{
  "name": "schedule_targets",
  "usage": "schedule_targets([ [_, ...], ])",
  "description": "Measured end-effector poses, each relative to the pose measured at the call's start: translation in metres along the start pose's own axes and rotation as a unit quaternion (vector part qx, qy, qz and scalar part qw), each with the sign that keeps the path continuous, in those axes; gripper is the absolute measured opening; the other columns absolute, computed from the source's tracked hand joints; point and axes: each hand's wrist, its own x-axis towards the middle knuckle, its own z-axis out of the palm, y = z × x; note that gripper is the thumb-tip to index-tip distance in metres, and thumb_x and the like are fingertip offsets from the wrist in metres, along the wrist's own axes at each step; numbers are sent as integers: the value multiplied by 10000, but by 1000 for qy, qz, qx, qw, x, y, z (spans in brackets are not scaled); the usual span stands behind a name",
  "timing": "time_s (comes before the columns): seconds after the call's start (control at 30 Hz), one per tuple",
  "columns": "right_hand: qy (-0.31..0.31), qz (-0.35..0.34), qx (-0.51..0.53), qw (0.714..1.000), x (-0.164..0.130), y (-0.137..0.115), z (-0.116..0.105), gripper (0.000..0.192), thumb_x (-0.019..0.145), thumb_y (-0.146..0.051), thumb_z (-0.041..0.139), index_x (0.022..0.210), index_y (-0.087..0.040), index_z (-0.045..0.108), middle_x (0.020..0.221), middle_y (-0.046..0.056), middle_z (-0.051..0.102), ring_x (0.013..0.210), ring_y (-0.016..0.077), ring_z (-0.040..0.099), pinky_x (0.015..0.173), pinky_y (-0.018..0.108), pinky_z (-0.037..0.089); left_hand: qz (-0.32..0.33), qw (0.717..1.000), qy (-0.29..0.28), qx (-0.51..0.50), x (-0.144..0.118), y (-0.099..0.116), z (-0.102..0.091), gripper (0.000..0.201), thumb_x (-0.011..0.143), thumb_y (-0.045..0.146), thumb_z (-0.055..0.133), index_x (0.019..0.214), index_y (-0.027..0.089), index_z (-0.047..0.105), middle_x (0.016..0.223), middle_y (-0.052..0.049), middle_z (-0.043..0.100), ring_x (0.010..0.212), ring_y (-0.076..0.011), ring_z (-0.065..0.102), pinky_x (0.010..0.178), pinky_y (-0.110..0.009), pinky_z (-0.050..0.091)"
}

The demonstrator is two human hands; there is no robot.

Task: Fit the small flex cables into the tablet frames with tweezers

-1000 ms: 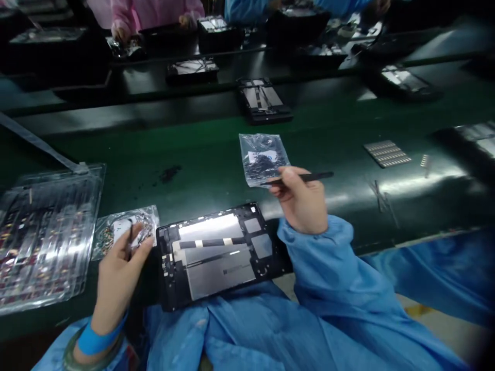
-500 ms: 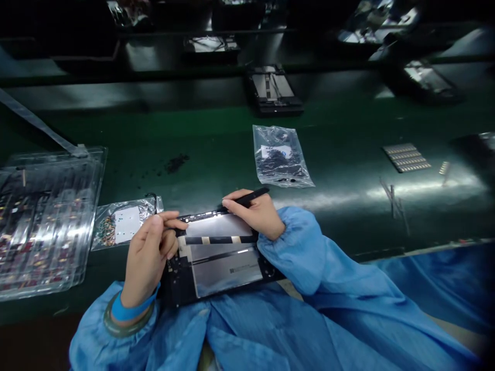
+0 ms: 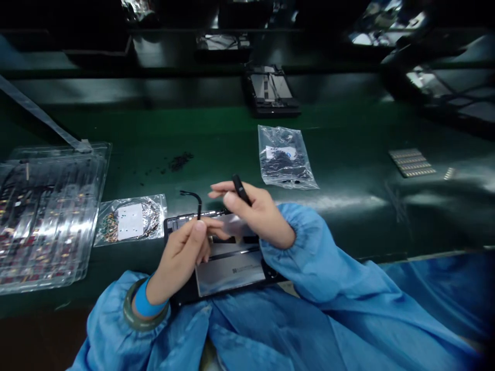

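An opened tablet (image 3: 232, 273) with silvery battery panels lies in front of me at the table's near edge. Over its left part, my left hand (image 3: 189, 245) pinches a thin black flex cable (image 3: 198, 203), whose curved end sticks up past the fingertips. My right hand (image 3: 255, 208) is above the tablet's far right part, with a black pen-like tool (image 3: 240, 189) held between thumb and palm. The tool now points up and away from the tablet. My fingers and wrists cover parts of the tablet's upper edge.
Stacked clear plastic trays (image 3: 46, 221) of parts stand at left, beside a bag of small coloured wires (image 3: 131, 221). Loose black bits (image 3: 181, 161) and a bag of black parts (image 3: 286, 159) lie farther back. Another opened tablet (image 3: 270, 90) sits beyond; a strip sheet (image 3: 412, 162) is at right.
My left hand has moved right over the tablet with the flex cable. My right hand has lifted off the tablet's top edge, and the tool has turned upward in the grip.
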Motion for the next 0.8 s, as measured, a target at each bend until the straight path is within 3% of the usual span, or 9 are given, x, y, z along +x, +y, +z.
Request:
schedule_targets([
  [0.07, -39, 32, 17, 999, -3, -5, 14, 250, 772, -428, 650, 878, -205, 691, 703, -13, 678, 427, 67, 484, 432, 218, 413, 8, 997, -35, 68, 0, 2, 3, 402, 955, 450, 369, 922, 187, 672, 619, -12, 597, 460, -102, 451, 488, -258, 422],
  [0.13, -15, 20, -18, 1000, -6, -7, 23, 219, 792, -417, 629, 776, -202, 672, 617, -21, 643, 403, 72, 473, 411, 220, 397, 71, 985, -7, 159, 0, 2, 4, 313, 933, 414, 447, 904, 195, 669, 665, -20, 612, 605, -144, 562, 578, -274, 460],
  [0.23, 49, -129, -164, 977, -9, -5, 23, 137, 806, -313, 622, 717, -216, 662, 672, 5, 675, 583, 120, 600, 562, 240, 478, 215, 923, 152, 281, 1, 0, 3, 119, 858, 283, 604, 953, 218, 632, 904, -43, 653, 874, -187, 597, 783, -323, 470],
  [0.3, 33, -235, -246, 940, -11, -4, 20, 115, 824, -266, 590, 753, -229, 671, 738, 22, 704, 665, 135, 635, 636, 248, 496, 274, 875, 235, 321, 3, -2, 2, 108, 834, 205, 628, 938, 225, 608, 901, -31, 640, 895, -183, 583, 822, -335, 458],
  [0.43, -19, -344, -358, 868, -15, 2, 17, 202, 880, -258, 501, 769, -236, 668, 748, 35, 716, 692, 144, 644, 676, 257, 494, 307, 839, 280, 350, 4, -4, 1, 117, 834, 155, 606, 929, 221, 591, 867, -26, 631, 880, -182, 583, 861, -370, 454],
  [0.57, -33, -364, -415, 833, -19, 5, 17, 223, 888, -249, 489, 744, -225, 658, 706, 31, 703, 625, 135, 614, 595, 256, 450, 297, 847, 266, 352, 5, -3, 2, 106, 841, 138, 580, 902, 222, 600, 842, -10, 637, 851, -166, 587, 936, -391, 431],
  [0.63, -45, -360, -392, 845, -20, 4, 17, 217, 875, -238, 506, 716, -216, 651, 683, 27, 696, 613, 131, 610, 585, 252, 442, 283, 862, 258, 332, 5, -1, 4, 85, 836, 138, 577, 834, 221, 597, 784, 10, 622, 792, -151, 580, 952, -385, 420],
  [0.7, -64, -318, -326, 888, -20, 1, 17, 184, 848, -233, 545, 698, -211, 650, 678, 21, 695, 622, 128, 618, 591, 243, 455, 247, 890, 245, 294, 4, 3, 5, 91, 828, 152, 577, 765, 219, 583, 730, 23, 594, 749, -142, 569, 903, -350, 437],
  [0.8, -25, -144, -165, 975, -17, -5, 9, 145, 807, -271, 617, 681, -213, 660, 617, -3, 670, 515, 100, 563, 494, 224, 432, 161, 931, 233, 230, 1, 8, -4, 88, 818, 193, 577, 732, 214, 576, 725, 15, 582, 738, -145, 568, 736, -285, 455],
])
